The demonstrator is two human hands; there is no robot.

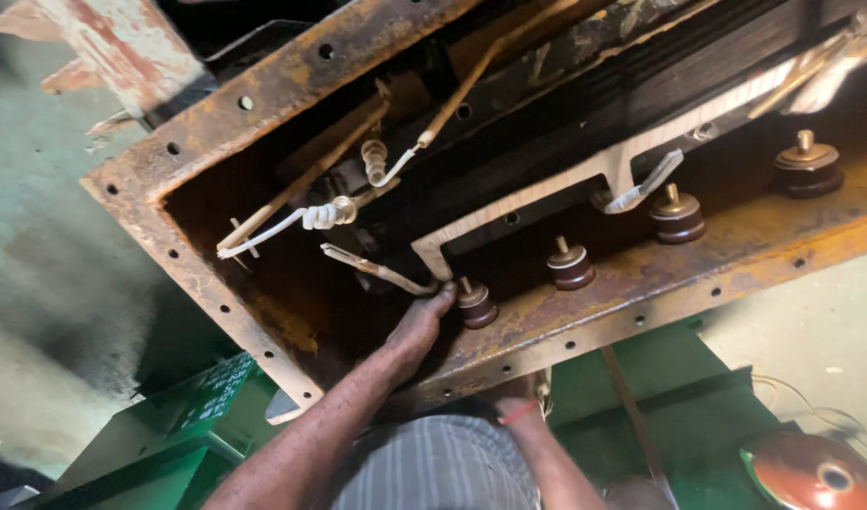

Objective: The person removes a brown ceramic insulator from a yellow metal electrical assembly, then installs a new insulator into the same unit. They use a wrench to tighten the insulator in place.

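Note:
A rusty open steel tank [216, 293] with a bolt-holed flange fills the view. Several brown ribbed bushings with brass studs stand along its inner near wall; the leftmost bushing [476, 307] is beside my left hand [416, 331]. That hand reaches over the flange into the tank, fingertips closed on the end of a thin paper-wrapped lead [377, 271], where an L-shaped wrapped strip [547, 189] also ends. My right hand [516, 401], with a red wristband, is pressed against the outside of the tank below the flange; its fingers are hidden.
White-wrapped leads [306, 219] and a dark laminated core [641, 85] lie deeper in the tank. Green metal framing [660, 397] sits below the tank. A red-brown round insulator [816, 472] is at the bottom right. Grey floor shows on the left.

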